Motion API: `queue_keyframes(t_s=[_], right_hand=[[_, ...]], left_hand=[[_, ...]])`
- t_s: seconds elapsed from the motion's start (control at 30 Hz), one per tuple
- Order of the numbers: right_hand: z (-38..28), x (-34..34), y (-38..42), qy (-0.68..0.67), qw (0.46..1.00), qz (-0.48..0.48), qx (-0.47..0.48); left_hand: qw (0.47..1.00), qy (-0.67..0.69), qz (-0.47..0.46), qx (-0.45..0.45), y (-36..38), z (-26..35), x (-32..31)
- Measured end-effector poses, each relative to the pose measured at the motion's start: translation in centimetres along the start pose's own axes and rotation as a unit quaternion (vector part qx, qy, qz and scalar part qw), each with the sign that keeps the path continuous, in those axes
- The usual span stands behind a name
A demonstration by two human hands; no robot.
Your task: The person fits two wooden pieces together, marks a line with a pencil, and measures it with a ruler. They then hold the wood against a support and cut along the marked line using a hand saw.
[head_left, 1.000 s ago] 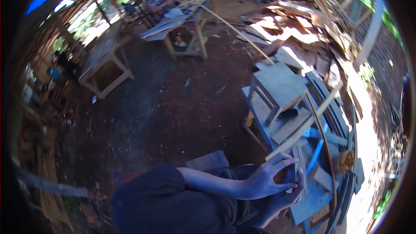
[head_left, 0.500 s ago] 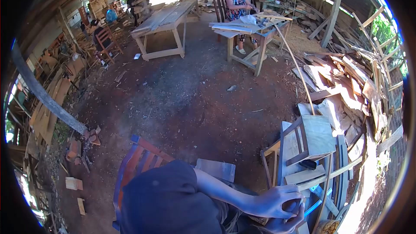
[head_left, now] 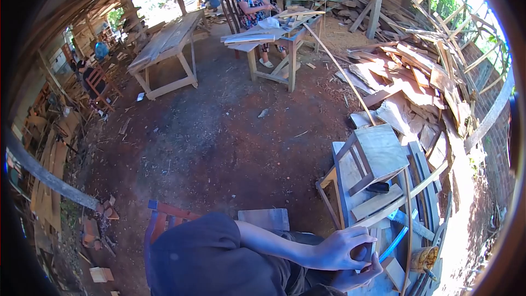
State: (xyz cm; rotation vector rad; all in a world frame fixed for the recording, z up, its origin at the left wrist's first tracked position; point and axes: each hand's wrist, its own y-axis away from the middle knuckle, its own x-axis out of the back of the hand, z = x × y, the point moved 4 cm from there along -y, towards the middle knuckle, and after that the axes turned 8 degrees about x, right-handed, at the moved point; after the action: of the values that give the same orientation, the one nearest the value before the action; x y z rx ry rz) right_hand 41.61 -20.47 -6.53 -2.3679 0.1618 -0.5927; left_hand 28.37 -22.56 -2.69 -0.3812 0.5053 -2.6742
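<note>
My left hand (head_left: 338, 249) reaches in from the upper side of the view, its thumb and fingers curled round a small brown piece (head_left: 359, 252) whose kind I cannot make out. Below it, my right hand (head_left: 359, 278) closes on the same piece from the other side, partly hidden at the frame's lower part. Close to the fingers lie a blue strip (head_left: 394, 244) and a saw (head_left: 417, 226) with a blue handle. A pale wooden block (head_left: 395, 274) and a round-ended wooden piece (head_left: 424, 258) are just right of the hands.
A wooden stool (head_left: 382, 149) stands on the cluttered bench (head_left: 342, 156). Scrap wood (head_left: 419, 74) is heaped at right. A chair back (head_left: 159, 216) is beside my shoulder. Farther off are two tables, one a long table (head_left: 164, 44), and a person (head_left: 252, 8) in patterned clothes.
My view has swung, so the surroundings sit farther left and somewhat higher. Both hands stay together around the small piece, and a thin pale edge now shows beside the fingers.
</note>
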Motion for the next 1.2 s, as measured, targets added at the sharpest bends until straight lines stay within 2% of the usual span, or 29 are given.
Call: queue_keyframes(t_s=[0.1, 0.3, 0.63, 0.83, 1.1, 1.17, 1.2], right_hand=[[-3.0, 0.2, -1.1, -0.011, 0.999, -0.021, 0.032], [-3.4, -0.6, -1.6, 0.008, 0.997, -0.035, 0.062], [-1.9, -0.5, -0.1, 0.004, 0.999, -0.009, 0.040], [-3.5, -0.7, -1.3, 0.016, 0.998, -0.028, 0.060], [-1.1, -0.7, 0.1, -0.011, 0.999, -0.037, 0.033], [-1.0, -1.7, 0.3, -0.089, 0.996, -0.003, 0.025], [-0.8, -2.0, 0.5, -0.054, 0.998, -0.031, 0.028]], left_hand=[[1.000, 0.006, -0.005, 0.005, 0.1, 0.0, 0.2], [1.000, 0.013, -0.008, 0.008, 0.0, -0.3, 0.5], [1.000, 0.015, -0.009, 0.011, 0.2, -0.3, 0.6], [1.000, 0.009, -0.004, 0.007, 0.0, -0.5, 0.7], [1.000, 0.015, 0.004, 0.011, -0.3, -0.2, 1.0], [0.999, -0.039, 0.030, -0.023, -0.9, 0.4, 1.7], [0.998, -0.062, 0.018, -0.008, -1.4, 1.1, 2.5]])
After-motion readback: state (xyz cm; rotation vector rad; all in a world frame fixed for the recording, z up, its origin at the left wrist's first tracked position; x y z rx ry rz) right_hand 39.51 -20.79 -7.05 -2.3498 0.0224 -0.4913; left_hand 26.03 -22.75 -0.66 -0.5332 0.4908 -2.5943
